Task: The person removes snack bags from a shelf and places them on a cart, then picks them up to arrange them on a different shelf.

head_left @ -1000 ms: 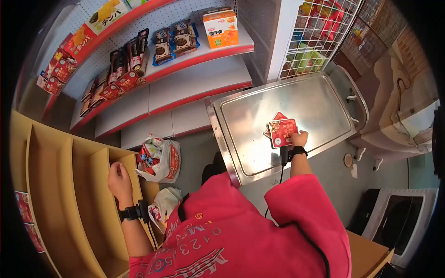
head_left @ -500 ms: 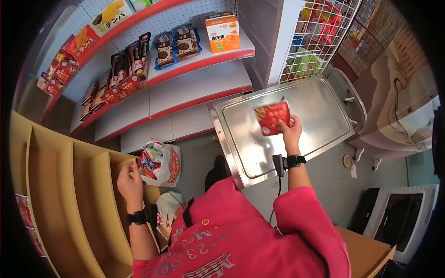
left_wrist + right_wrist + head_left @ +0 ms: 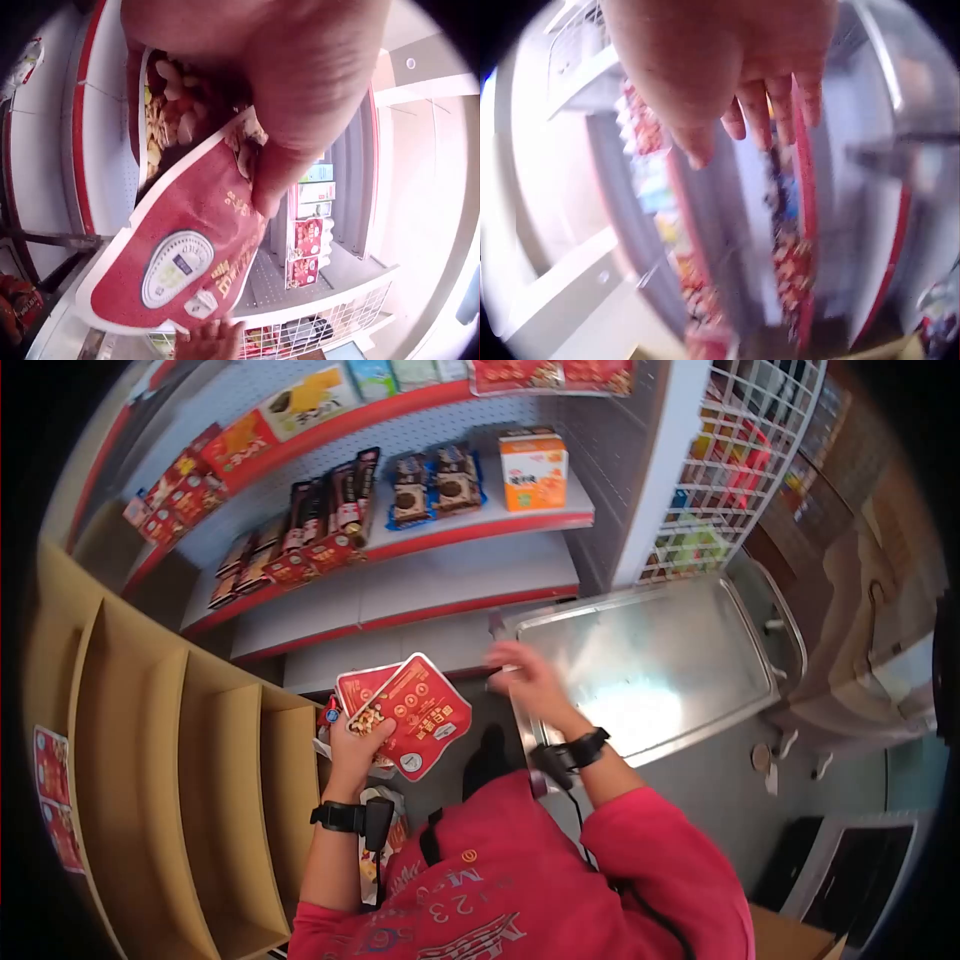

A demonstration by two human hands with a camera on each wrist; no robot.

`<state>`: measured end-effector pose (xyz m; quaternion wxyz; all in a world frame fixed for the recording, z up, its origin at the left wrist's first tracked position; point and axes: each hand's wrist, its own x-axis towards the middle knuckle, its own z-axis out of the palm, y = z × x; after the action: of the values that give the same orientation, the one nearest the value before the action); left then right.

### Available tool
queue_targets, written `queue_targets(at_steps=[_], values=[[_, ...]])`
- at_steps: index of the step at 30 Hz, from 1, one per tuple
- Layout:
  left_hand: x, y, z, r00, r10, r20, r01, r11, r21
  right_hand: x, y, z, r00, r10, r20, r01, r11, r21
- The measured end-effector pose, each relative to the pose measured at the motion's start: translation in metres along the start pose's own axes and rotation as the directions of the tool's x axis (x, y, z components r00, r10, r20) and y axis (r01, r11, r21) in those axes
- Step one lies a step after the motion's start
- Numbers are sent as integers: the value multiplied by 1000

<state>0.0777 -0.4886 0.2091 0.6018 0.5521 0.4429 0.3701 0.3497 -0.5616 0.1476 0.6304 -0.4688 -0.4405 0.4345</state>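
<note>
Two red snack pouches with pictures of nuts are gripped by my left hand (image 3: 352, 752), thumb across their lower corner. The front pouch (image 3: 428, 722) overlaps the rear pouch (image 3: 362, 686), and both fan out over the floor between the cardboard-coloured shelf unit and the cart. In the left wrist view the thumb presses the front pouch (image 3: 180, 255), and nuts show on the one behind. My right hand (image 3: 532, 682) hangs blurred over the near left edge of the steel cart (image 3: 690, 625), holding nothing. Its fingers are extended in the right wrist view.
Store shelves (image 3: 470, 570) with red edges stand ahead, carrying dark packs, blue-wrapped cookie packs (image 3: 455, 485) and an orange-and-white box (image 3: 533, 472). The tan shelf unit (image 3: 215, 790) is at left. Plastic bags of goods sit below my left arm. A wire rack (image 3: 735, 480) rises behind the cart.
The red pouches were on the cart, then lifted in my right hand; now my left hand grips them. My right hand has come away left, holding nothing. The head view has shifted.
</note>
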Motion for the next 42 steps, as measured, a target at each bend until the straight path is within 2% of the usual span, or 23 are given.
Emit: queue_targets(at_steps=[2,3,4,5,6,9,11,13,15,17,19,20,21,23,25,26,27,29,32,33,36,40,42], values=[[-6,-4,-16,996,13,-86,-14,1000,-13,0,41,-70,925,-5,-379,-112,951,-287],[-10,-2,-22,987,11,-161,-20,998,-52,-9,107,-120,870,-218,-442,-135,757,-640],[-15,-1,-30,972,6,-233,-28,996,-90,-34,137,-154,865,-157,-477,-385,403,-830],[-19,-3,-39,966,22,-259,-50,994,-101,-60,168,-177,813,137,-566,-582,201,-788],[-23,-5,-50,956,38,-292,-60,996,-65,-89,160,-168,886,115,-450,-462,112,-880],[-32,-11,-74,927,67,-368,-78,997,-15,-98,151,-139,923,180,-339,-355,64,-933],[-41,-16,-81,901,38,-432,-69,996,-56,-106,139,-127,968,248,-46,-74,105,-992],[-44,-16,-83,893,29,-450,-80,992,-95,-125,140,-124,905,315,286,251,146,-957],[-42,-23,-89,869,67,-490,-105,993,-51,-154,150,-131,714,364,599,526,287,-801],[-42,-21,-90,866,94,-491,-144,987,-65,-209,148,-144,710,311,632,304,674,-673],[-44,-19,-88,854,117,-507,-180,981,-77,-205,59,-124,246,907,341,220,291,-931],[-44,-19,-88,855,85,-512,-168,979,-118,-209,46,-130,215,947,239,267,179,-947],[-45,-20,-90,855,56,-516,-160,974,-158,-211,35,-141,195,972,132,316,66,-946],[-44,-29,-96,840,103,-532,-189,976,-110,-179,1,-147,546,836,-60,136,-159,-978],[-47,-31,-99,870,37,-492,-101,989,-104,-142,-21,-142,874,468,-132,-89,-113,-990],[-50,-29,-96,868,10,-496,-61,994,-87,-119,-38,-124,981,189,33,37,-18,-999],[-52,-26,-91,864,11,-503,-64,994,-87,-96,-53,-98,977,-120,177,182,38,-983],[-56,-20,-80,897,47,-439,-125,981,-150,-57,-54,-51,949,-266,169,227,205,-952],[-61,-16,-71,922,45,-385,-92,990,-103,-23,-57,48,954,-185,237,301,593,-747],[-63,-15,-68,934,74,-348,-108,991,-80,-13,-40,73,926,-238,291,376,595,-710],[-75,-8,-65,932,118,-343,-153,985,-76,-6,-24,149,947,40,318,82,929,-360],[-94,-3,-83,912,143,-386,-164,986,-21,-16,-7,182,797,424,430,-425,900,-99],[-103,-3,-88,908,104,-406,-84,994,67,-17,-8,181,801,413,433,-400,908,-124]])
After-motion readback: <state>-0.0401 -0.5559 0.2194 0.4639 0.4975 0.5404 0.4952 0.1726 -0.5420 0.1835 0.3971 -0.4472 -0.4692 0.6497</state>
